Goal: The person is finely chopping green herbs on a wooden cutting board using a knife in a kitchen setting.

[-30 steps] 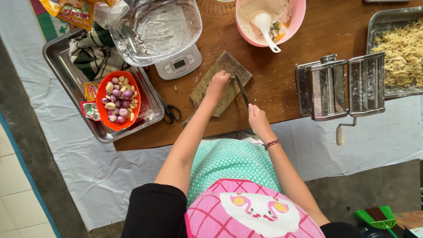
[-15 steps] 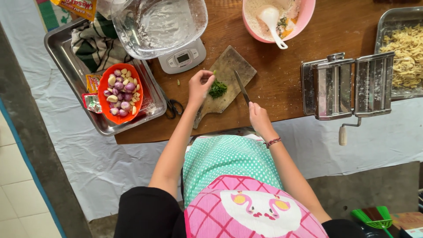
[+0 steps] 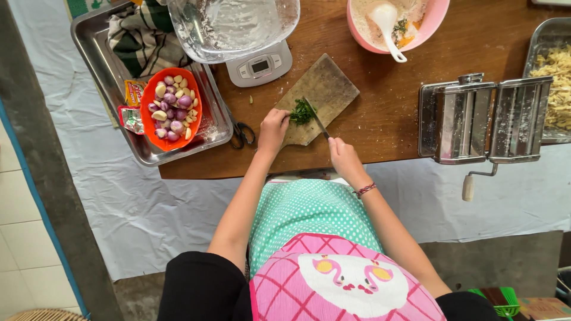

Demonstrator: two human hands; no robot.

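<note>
On the wooden table (image 3: 392, 119), a small cutting board (image 3: 321, 95) is lying at an angle in front of the person, and a little heap of green herbs (image 3: 302, 112) is sitting near its lower edge. The left hand (image 3: 273, 128) is resting at the board's near corner, fingers curled together and pressing against the side of the herbs, probably to keep them bunched so the blade can work through them. The right hand (image 3: 343, 156) is wrapped tight around the handle of a knife (image 3: 316, 117), whose thin blade is pointing up and away across the board, its tip lying just beside the greens.

Left of the board, a pair of scissors (image 3: 241, 132) is lying on the table, touching the edge of a metal tray (image 3: 98, 59). That tray is holding an orange bowl (image 3: 171, 110) of shallots and garlic cloves, some small packets and a folded striped cloth (image 3: 140, 41), likely kept together as ingredients within reach. Behind the board a digital scale (image 3: 260, 65) is carrying a clear glass bowl (image 3: 232, 24) dusted with flour. A pink bowl (image 3: 395, 24) with a white spoon (image 3: 389, 27) is standing further right. A steel pasta machine (image 3: 485, 119) is sitting at the table's front edge, its crank hanging over the side, with a tray of cut noodles (image 3: 556, 77) just behind it.
</note>
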